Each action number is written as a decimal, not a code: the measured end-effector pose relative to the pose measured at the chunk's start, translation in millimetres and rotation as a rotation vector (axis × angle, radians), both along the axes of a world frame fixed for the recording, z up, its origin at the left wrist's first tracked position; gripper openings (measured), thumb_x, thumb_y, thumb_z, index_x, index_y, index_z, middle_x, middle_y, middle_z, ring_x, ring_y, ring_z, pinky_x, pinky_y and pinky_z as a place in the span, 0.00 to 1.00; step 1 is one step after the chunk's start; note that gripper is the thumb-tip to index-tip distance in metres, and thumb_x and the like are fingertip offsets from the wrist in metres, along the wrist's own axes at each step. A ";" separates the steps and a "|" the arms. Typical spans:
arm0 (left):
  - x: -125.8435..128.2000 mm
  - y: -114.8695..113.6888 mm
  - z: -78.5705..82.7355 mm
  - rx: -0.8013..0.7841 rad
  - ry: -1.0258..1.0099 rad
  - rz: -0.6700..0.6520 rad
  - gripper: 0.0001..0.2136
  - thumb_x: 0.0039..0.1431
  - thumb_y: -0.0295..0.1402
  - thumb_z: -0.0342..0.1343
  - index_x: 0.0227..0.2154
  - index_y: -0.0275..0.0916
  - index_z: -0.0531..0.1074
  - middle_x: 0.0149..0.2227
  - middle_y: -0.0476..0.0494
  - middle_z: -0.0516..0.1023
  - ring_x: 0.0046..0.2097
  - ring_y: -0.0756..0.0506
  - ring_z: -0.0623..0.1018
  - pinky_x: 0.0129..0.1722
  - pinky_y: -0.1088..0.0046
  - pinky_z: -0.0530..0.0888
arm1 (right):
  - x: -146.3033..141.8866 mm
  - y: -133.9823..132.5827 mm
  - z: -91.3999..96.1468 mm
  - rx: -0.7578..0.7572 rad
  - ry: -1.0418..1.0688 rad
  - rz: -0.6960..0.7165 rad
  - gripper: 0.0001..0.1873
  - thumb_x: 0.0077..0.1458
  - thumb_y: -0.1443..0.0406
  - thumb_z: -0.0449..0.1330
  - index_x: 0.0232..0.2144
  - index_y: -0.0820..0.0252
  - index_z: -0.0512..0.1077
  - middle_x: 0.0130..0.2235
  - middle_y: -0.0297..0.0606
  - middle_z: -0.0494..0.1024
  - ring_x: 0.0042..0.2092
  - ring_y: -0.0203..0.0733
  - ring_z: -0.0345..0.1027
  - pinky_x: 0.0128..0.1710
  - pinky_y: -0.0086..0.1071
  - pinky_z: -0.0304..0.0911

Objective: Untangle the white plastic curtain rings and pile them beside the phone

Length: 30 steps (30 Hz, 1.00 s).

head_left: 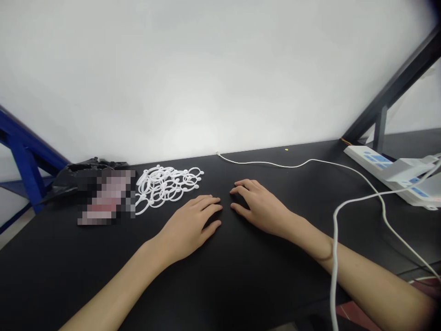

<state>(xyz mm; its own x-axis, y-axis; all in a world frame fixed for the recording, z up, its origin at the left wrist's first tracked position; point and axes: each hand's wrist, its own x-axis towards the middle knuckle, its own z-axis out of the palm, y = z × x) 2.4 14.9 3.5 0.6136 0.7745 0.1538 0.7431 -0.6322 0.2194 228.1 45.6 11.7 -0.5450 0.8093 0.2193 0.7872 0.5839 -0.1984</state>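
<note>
My left hand (193,224) rests palm down on the black tabletop (206,285), its fingers stretched out and slightly apart, holding nothing. Opposite it, my right hand (257,204) lies on the table with fingers loosely spread and nothing in them. A small gap separates the fingertips of the two hands. Just beyond my left hand is a loose heap of white plastic rings (168,184), each with a small round tab. Neither hand touches the rings.
At the left lies a crumpled black plastic bag (74,177) beside a pixelated patch. A white power strip (375,163) with plugs stands at the right. One white cable (285,166) crosses the table; another hangs over my right forearm. Blue (25,161) and dark metal struts flank the white wall.
</note>
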 end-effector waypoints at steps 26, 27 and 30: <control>-1.4 0.2 0.7 -0.012 0.003 0.008 0.16 0.67 0.36 0.49 0.55 0.39 0.70 0.60 0.43 0.70 0.62 0.40 0.66 0.61 0.56 0.67 | 0.2 -0.2 2.3 -0.014 -0.006 0.006 0.18 0.60 0.61 0.59 0.50 0.64 0.72 0.54 0.52 0.71 0.55 0.55 0.65 0.55 0.50 0.65; -1.5 -0.1 0.6 -0.012 0.003 0.006 0.16 0.67 0.36 0.49 0.55 0.40 0.70 0.60 0.43 0.70 0.62 0.40 0.66 0.61 0.56 0.67 | 0.1 -0.3 2.5 -0.017 -0.007 0.003 0.18 0.60 0.62 0.59 0.50 0.64 0.72 0.54 0.52 0.71 0.55 0.55 0.65 0.55 0.50 0.65; -1.3 -0.7 0.4 -0.009 0.002 0.002 0.16 0.67 0.36 0.49 0.55 0.40 0.70 0.60 0.43 0.70 0.62 0.40 0.67 0.61 0.56 0.67 | -0.1 -0.4 3.0 -0.023 -0.008 0.002 0.18 0.60 0.61 0.59 0.50 0.65 0.72 0.54 0.52 0.71 0.55 0.55 0.65 0.55 0.50 0.65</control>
<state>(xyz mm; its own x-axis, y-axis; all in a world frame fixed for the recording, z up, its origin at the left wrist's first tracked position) 1.1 14.2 3.8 0.6123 0.7771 0.1457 0.7447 -0.6287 0.2242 228.0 45.3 14.8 -0.5480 0.8130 0.1967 0.7878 0.5807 -0.2054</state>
